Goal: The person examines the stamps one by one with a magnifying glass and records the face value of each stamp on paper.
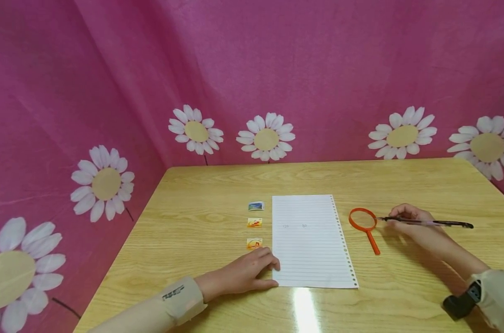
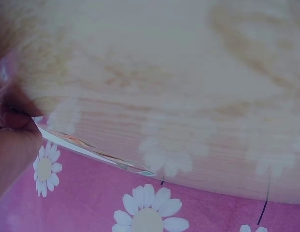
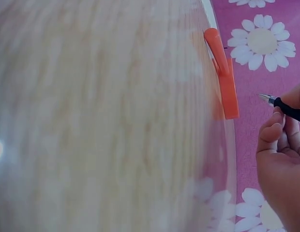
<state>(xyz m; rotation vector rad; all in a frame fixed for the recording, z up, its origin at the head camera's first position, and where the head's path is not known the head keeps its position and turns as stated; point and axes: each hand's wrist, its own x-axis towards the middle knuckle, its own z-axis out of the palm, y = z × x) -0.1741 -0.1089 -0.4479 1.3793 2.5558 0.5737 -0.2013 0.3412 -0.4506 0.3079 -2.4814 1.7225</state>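
My right hand (image 1: 416, 226) pinches a pen (image 3: 288, 108) with a black grip, held above the table. The pen tip points left and overlaps the rim of an orange magnifying glass (image 1: 372, 241), which lies on the table. A lined sheet of paper (image 1: 310, 259) with a punched right edge carries small handwritten figures in its upper part. At its lower left edge my left hand (image 1: 245, 272) rests, thumb and fingers touching the sheet. Just beyond those fingers lies a yellow and red stamp (image 1: 253, 243).
Above that stamp, in a column left of the paper, lie another yellow-red stamp (image 1: 254, 223) and a blue-green one (image 1: 256, 206). The wooden table (image 1: 185, 222) reaches back to a pink curtain (image 1: 318, 69) with white flowers. A black strap device (image 1: 462, 300) sits at my right wrist.
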